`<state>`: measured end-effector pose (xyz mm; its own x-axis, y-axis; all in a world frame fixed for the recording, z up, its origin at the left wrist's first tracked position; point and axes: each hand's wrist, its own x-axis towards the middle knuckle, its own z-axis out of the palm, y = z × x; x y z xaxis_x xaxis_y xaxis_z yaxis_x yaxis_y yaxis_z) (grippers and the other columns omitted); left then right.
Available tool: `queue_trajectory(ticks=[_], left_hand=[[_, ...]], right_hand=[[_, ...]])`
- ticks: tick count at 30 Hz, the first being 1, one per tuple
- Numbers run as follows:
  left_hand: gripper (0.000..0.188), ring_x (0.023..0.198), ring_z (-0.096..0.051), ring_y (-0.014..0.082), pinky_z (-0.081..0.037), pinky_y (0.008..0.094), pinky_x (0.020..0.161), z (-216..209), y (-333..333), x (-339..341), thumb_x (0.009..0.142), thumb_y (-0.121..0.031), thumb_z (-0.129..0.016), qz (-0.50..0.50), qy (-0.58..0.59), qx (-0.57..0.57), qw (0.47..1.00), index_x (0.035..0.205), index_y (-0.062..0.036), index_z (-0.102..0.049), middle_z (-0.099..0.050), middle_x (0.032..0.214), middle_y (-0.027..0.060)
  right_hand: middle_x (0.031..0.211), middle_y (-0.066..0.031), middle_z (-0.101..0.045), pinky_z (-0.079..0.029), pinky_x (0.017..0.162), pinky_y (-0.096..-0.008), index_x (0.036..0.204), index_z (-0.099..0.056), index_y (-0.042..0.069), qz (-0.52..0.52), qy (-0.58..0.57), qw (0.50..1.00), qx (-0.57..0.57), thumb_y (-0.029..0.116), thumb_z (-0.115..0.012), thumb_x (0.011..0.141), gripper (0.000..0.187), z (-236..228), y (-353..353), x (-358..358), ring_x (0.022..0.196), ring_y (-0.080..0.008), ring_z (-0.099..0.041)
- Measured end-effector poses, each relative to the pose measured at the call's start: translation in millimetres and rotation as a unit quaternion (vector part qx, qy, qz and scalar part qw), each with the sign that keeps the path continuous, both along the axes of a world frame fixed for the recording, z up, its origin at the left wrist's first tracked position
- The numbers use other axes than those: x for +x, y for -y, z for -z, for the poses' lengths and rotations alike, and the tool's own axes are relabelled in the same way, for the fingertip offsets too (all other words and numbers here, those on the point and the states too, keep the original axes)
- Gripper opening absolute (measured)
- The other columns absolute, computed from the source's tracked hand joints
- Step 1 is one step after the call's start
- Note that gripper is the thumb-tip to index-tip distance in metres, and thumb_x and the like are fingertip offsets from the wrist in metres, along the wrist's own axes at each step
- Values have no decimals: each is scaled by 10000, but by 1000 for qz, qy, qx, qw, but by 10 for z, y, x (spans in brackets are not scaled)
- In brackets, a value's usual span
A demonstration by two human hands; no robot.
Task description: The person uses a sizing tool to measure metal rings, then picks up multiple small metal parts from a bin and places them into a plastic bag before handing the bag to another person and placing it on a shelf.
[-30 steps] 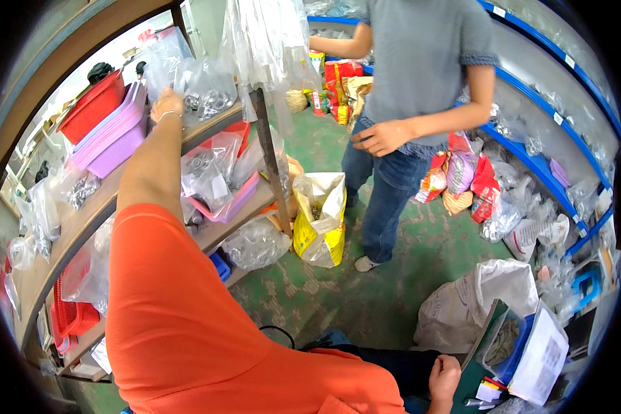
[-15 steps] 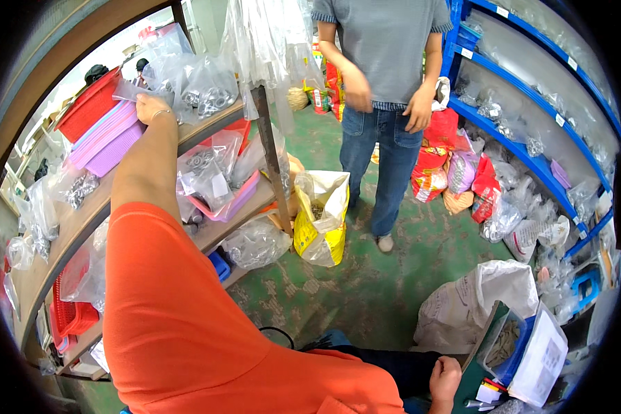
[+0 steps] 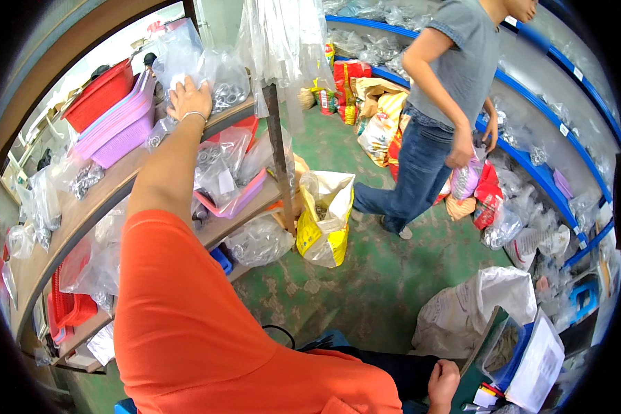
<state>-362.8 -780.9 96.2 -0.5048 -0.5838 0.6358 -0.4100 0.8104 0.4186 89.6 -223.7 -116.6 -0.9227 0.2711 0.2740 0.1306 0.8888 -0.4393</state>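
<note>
My left hand (image 3: 188,100), with a bracelet at the wrist, reaches up to the shelf on the left. Its fingers are spread and lie against a clear plastic bag (image 3: 178,58). Right beside it stands another clear bag of metal rings (image 3: 229,95). Stacked purple baskets (image 3: 121,131) and a red basket (image 3: 103,96) sit left of the hand. Low at the right, my right hand (image 3: 443,381) rests in a loose fist by a dark green board (image 3: 477,362); nothing shows in it.
A yellow and white sack (image 3: 322,238) stands on the green floor beyond the shelf. A large white sack (image 3: 441,310) is at the right, near a blue bin (image 3: 521,359) with papers. Another person in a grey shirt (image 3: 462,65) walks before blue shelving (image 3: 531,152).
My left hand has shifted right along the shelf, from a pinch on the bag's plastic to spread fingers. The other person has turned and stepped to the right. My right hand stays put.
</note>
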Motion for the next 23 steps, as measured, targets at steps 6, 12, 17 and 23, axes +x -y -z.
queue_trajectory(ticks=[6, 12, 17, 23], left_hand=[[555, 1069, -462, 315, -347, 454, 889, 87, 23, 64, 706, -283, -627, -108, -171, -59, 977, 1127, 24, -437, -495, 1110, 179], [645, 1092, -407, 355, -308, 439, 944, 478, -1023, 136, 716, -310, -673, 154, -406, -207, 876, 1186, 45, -409, -436, 1174, 210], [432, 1007, -516, 271, -443, 354, 846, 711, -2893, 867, 780, -37, -617, 453, -409, -89, 787, 1153, 59, -420, -476, 1131, 206], [581, 1037, -504, 335, -410, 375, 891, 1219, -4902, 2082, 756, -93, -658, 826, -318, 254, 390, 1224, 53, -345, -479, 1173, 178]], right_hand=[[690, -174, -553, -428, 616, -421, 729, -578, -5, -20, -29, 999, 21, 42, -579, 705, 54, 235, -112, -58, 675, -353, -535], [866, -126, -596, -457, 741, -374, 832, -605, 24, -8, 17, 997, -72, 90, -582, 735, 119, -94, -61, 146, 849, -297, -556], [847, -101, -579, -467, 700, -358, 840, -583, 38, 67, -102, 990, -72, 65, -593, 737, 107, -307, 109, 776, 794, -285, -553], [840, -106, -583, -473, 671, -347, 862, -592, 56, 335, -181, 924, -44, 34, -593, 717, 147, -203, 800, 1866, 773, -282, -560]])
